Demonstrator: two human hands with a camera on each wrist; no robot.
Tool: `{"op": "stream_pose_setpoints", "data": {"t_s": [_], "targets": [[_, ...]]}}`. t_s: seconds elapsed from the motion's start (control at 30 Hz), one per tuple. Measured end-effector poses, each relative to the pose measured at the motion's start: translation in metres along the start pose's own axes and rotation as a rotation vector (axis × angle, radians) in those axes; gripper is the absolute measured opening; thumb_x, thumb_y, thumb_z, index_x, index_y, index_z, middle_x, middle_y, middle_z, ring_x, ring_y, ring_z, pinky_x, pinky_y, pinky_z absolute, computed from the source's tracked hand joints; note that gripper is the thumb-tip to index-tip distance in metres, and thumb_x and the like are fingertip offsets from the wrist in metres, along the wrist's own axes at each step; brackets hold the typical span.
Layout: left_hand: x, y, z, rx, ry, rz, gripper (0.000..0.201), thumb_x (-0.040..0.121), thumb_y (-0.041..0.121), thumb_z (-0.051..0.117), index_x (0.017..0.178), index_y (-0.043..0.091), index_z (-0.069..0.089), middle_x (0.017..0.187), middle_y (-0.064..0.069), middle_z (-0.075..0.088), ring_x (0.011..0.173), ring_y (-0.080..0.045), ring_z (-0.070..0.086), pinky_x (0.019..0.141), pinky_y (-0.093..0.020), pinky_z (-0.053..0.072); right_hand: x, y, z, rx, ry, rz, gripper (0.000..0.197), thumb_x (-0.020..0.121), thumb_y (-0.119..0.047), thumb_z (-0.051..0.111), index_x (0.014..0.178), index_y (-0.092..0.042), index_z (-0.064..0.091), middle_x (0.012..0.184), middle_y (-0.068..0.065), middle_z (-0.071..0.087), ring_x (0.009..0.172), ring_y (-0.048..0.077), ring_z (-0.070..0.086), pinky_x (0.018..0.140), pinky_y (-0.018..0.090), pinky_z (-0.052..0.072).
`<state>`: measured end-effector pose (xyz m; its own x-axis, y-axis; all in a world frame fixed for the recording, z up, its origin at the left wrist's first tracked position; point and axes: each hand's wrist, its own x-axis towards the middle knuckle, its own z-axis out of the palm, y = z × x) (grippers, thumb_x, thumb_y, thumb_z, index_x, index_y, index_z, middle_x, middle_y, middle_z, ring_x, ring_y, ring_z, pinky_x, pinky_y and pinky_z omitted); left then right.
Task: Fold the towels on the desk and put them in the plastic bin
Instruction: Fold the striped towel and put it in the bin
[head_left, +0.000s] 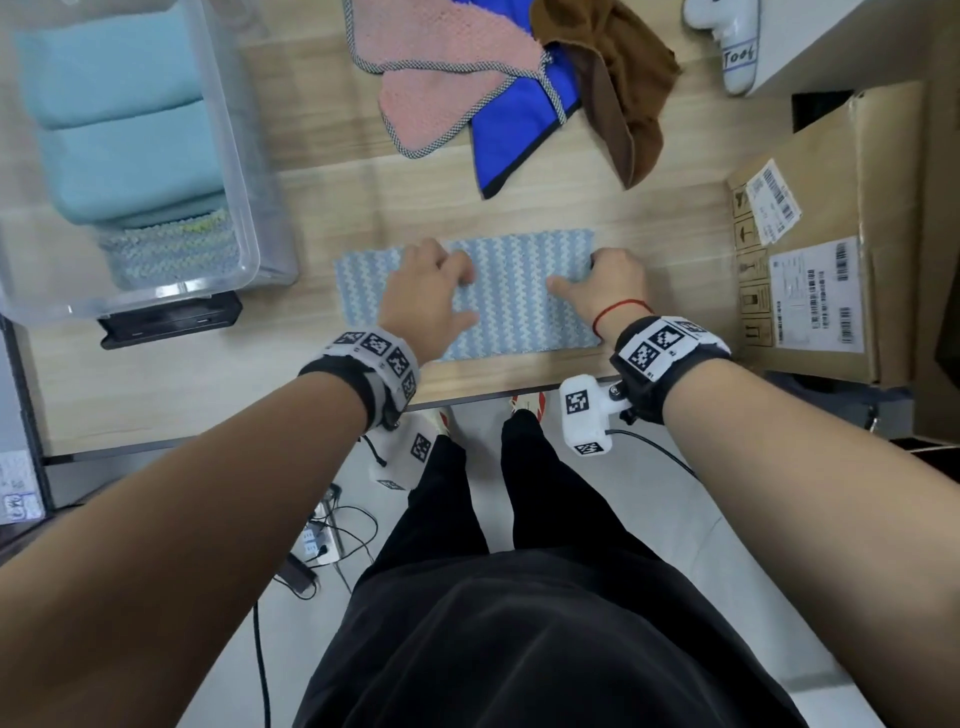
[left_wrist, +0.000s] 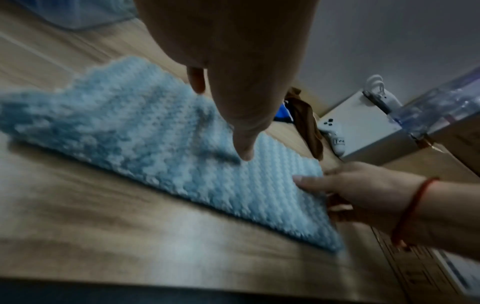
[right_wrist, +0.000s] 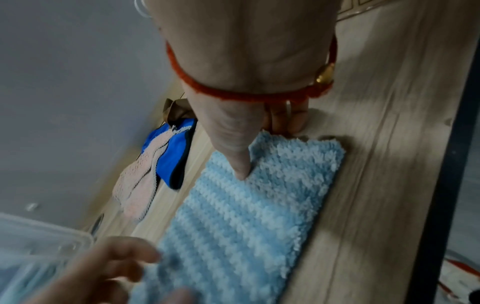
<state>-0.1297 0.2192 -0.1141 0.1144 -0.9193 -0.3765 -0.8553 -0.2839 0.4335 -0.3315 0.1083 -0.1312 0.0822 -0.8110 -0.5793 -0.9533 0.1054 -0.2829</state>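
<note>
A blue-and-white zigzag towel (head_left: 519, 306) (left_wrist: 155, 144) (right_wrist: 246, 226) lies flat as a long strip near the desk's front edge. My left hand (head_left: 460, 296) (left_wrist: 221, 119) rests on its left-middle part, thumb stretched out and pressing, fingers bent on the cloth. At the towel's right end my right hand (head_left: 576, 273) (right_wrist: 254, 144) pinches the edge, thumb on top and fingers curled round the end. The clear plastic bin (head_left: 249, 208) stands at the back left and holds folded light-blue towels (head_left: 124, 130) and a zigzag one (head_left: 171, 249).
Pink (head_left: 441, 78), bright blue (head_left: 519, 135) and brown (head_left: 623, 93) towels lie heaped at the back of the desk. A cardboard box (head_left: 831, 260) stands close to the right. A white device (head_left: 732, 47) is at the back right. A black object (head_left: 171, 322) lies under the bin's front.
</note>
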Motion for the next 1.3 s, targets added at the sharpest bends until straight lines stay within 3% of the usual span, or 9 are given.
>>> {"op": "stream_pose_setpoints", "data": {"t_s": [0.1, 0.3, 0.5, 0.67, 0.77, 0.97, 1.1, 1.2, 1.3], "targets": [[-0.005, 0.007, 0.019, 0.021, -0.128, 0.044, 0.044, 0.079, 0.034, 0.074, 0.115, 0.025, 0.052, 0.116, -0.002, 0.043, 0.105, -0.020, 0.043, 0.090, -0.041, 0.045, -0.006, 0.000, -0.005, 0.096, -0.018, -0.036, 0.031, 0.078, -0.039, 0.070, 0.075, -0.011, 0.059, 0.071, 0.002, 0.059, 0.073, 0.024, 0.060, 0.056, 0.027, 0.040], [-0.005, 0.015, 0.033, 0.098, -0.067, 0.050, 0.048, 0.080, 0.036, 0.073, 0.120, 0.028, 0.048, 0.120, -0.001, 0.041, 0.108, -0.021, 0.040, 0.089, -0.035, 0.039, -0.021, 0.025, 0.001, 0.469, -0.221, -0.027, 0.035, 0.085, -0.037, 0.072, 0.109, -0.013, 0.062, 0.101, -0.001, 0.069, 0.089, 0.015, 0.066, 0.082, 0.035, 0.055], [-0.009, 0.027, 0.029, -0.002, -0.061, 0.068, 0.046, 0.081, 0.036, 0.072, 0.122, 0.026, 0.054, 0.121, -0.001, 0.044, 0.114, -0.021, 0.041, 0.096, -0.038, 0.037, -0.035, 0.027, -0.016, 0.647, -0.180, -0.056, 0.031, 0.082, -0.025, 0.069, 0.108, -0.010, 0.064, 0.101, 0.005, 0.072, 0.092, 0.022, 0.069, 0.089, 0.047, 0.055], [-0.029, 0.005, 0.006, -0.259, 0.108, -0.110, 0.023, 0.085, 0.027, 0.068, 0.106, 0.021, 0.062, 0.108, 0.002, 0.054, 0.093, -0.010, 0.050, 0.086, -0.027, 0.043, -0.042, -0.018, -0.028, 0.585, -0.225, -0.177, 0.023, 0.076, -0.032, 0.066, 0.097, -0.022, 0.066, 0.096, 0.000, 0.072, 0.089, 0.021, 0.069, 0.083, 0.045, 0.057], [-0.046, -0.018, -0.006, -0.379, 0.128, -0.306, 0.008, 0.086, 0.023, 0.063, 0.093, 0.023, 0.066, 0.087, 0.006, 0.067, 0.078, -0.008, 0.059, 0.082, -0.026, 0.050, -0.050, -0.054, -0.019, 0.408, -0.239, -0.273, 0.032, 0.079, -0.033, 0.063, 0.094, -0.004, 0.062, 0.087, 0.009, 0.068, 0.082, 0.026, 0.064, 0.072, 0.039, 0.052], [-0.063, -0.056, 0.005, -0.820, -0.096, -0.479, 0.029, 0.093, 0.043, 0.054, 0.111, 0.023, 0.065, 0.109, 0.000, 0.071, 0.104, -0.019, 0.065, 0.100, -0.037, 0.048, -0.070, -0.113, 0.030, 0.175, -0.264, -0.343, 0.018, 0.086, -0.029, 0.057, 0.082, -0.012, 0.053, 0.073, 0.001, 0.057, 0.066, 0.020, 0.055, 0.053, 0.028, 0.039], [-0.059, -0.055, -0.005, -1.202, -0.104, -0.608, 0.055, 0.101, 0.054, 0.026, 0.114, 0.012, 0.058, 0.095, -0.002, 0.066, 0.086, -0.013, 0.063, 0.070, -0.015, 0.052, -0.079, -0.135, 0.056, 0.218, -0.296, -0.321, 0.023, 0.088, -0.025, 0.055, 0.070, -0.019, 0.041, 0.068, 0.004, 0.059, 0.048, 0.027, 0.065, 0.039, 0.028, 0.048], [-0.056, -0.061, -0.005, -1.235, -0.165, -0.606, 0.063, 0.095, 0.067, 0.016, 0.099, 0.023, 0.061, 0.098, 0.002, 0.065, 0.093, -0.009, 0.062, 0.077, -0.018, 0.048, -0.081, -0.144, 0.066, 0.209, -0.313, -0.315, 0.025, 0.090, -0.035, 0.055, 0.073, -0.019, 0.046, 0.073, 0.009, 0.066, 0.053, 0.028, 0.067, 0.049, 0.034, 0.055], [-0.058, -0.071, -0.002, -1.166, -0.197, -0.574, 0.070, 0.079, 0.084, 0.034, 0.103, 0.027, 0.067, 0.115, 0.004, 0.068, 0.110, -0.013, 0.063, 0.096, -0.031, 0.047, -0.080, -0.143, 0.069, 0.335, -0.394, -0.215, 0.041, 0.094, -0.052, 0.047, 0.091, -0.013, 0.058, 0.080, 0.009, 0.068, 0.061, 0.027, 0.071, 0.062, 0.041, 0.061]]}}
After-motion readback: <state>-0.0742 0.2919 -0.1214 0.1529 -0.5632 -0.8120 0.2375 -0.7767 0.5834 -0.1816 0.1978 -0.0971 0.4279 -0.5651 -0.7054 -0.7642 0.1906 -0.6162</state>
